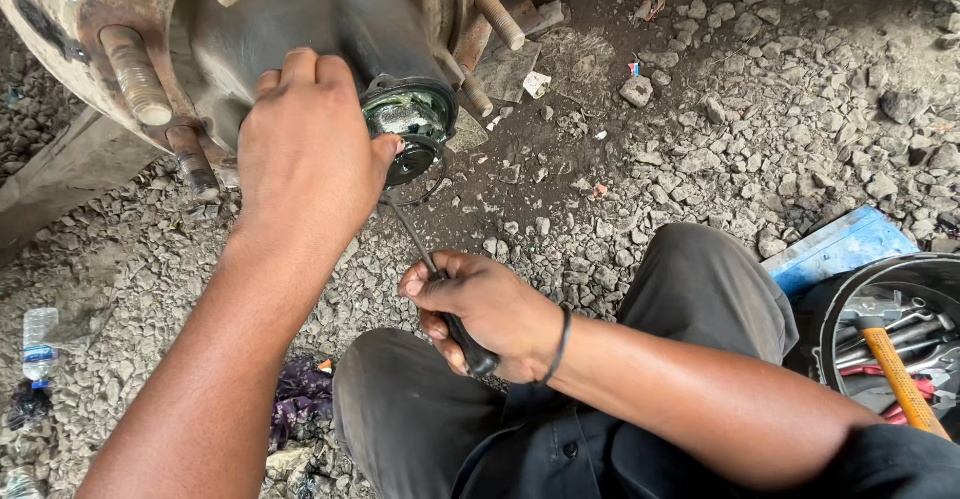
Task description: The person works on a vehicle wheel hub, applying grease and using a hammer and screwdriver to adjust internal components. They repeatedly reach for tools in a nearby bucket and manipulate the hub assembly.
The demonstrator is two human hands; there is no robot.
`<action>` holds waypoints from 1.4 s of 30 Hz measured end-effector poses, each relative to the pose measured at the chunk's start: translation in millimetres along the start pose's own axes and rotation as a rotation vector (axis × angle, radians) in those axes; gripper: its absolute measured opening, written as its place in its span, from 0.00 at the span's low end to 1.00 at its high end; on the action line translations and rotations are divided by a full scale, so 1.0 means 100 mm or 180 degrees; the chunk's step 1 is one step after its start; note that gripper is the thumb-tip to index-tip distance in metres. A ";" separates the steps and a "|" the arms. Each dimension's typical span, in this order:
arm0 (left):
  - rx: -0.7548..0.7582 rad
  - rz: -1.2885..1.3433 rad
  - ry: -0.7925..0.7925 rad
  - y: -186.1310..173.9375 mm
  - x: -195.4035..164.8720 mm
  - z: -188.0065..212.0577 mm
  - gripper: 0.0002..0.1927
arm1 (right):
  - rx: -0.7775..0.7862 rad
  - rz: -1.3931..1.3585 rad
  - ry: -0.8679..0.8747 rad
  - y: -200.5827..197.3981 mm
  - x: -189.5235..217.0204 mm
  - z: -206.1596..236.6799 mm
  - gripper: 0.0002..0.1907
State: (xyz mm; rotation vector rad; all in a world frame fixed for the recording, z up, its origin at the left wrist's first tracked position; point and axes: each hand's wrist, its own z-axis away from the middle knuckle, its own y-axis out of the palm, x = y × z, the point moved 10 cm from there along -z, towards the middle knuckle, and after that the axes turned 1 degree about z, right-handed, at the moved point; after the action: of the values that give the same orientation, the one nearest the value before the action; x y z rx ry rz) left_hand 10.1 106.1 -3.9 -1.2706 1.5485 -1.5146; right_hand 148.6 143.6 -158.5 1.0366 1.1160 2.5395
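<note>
A rusty wheel hub (330,9) with long threaded studs (135,74) fills the upper left. At its middle sits a greasy round hub end (410,119) with a thin dark ring hanging from it. My left hand (305,154) rests on the hub beside that end, thumb touching its rim. My right hand (485,309) is closed around the black handle of a screwdriver (440,284). The screwdriver's thin shaft runs up to the lower edge of the hub end, behind my left thumb.
Gravel ground (720,129) lies all around. A black tub (850,289) at the right holds wrenches and an orange-handled hammer (900,379), beside a blue board (835,249). A plastic bottle (40,344) lies at left, a purple rag (300,394) near my knee.
</note>
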 end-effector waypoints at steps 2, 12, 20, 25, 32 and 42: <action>0.0000 -0.0032 0.0017 0.00 0.00 0.01 0.35 | -0.0003 0.0020 -0.0051 0.01 0.00 -0.09 0.04; -0.0073 -0.0021 0.0012 0.02 -0.01 0.05 0.34 | 0.0391 -0.0163 -0.0308 -0.12 -0.01 -0.24 0.06; -0.0232 0.0035 0.0061 0.02 -0.05 0.07 0.35 | 0.0437 -0.0104 -0.0389 -0.11 -0.01 -0.24 0.10; -0.0093 0.0091 -0.0061 0.06 -0.03 0.07 0.35 | 0.0426 -0.0206 0.0203 -0.25 0.06 -0.16 0.12; -0.0247 0.0141 -0.0047 0.00 -0.04 0.08 0.35 | 0.0073 0.0985 -0.0175 -0.35 0.11 -0.20 0.11; -0.0296 0.0099 -0.0034 0.02 -0.01 0.11 0.36 | -0.0943 0.1440 -0.2487 -0.96 0.65 -0.08 0.11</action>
State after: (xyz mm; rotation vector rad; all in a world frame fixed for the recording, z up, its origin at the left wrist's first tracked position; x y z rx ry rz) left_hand 20.3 102.9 -8.2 -1.2980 1.6410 -1.4289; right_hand 84.4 233.0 -195.2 2.0879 0.3046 2.0920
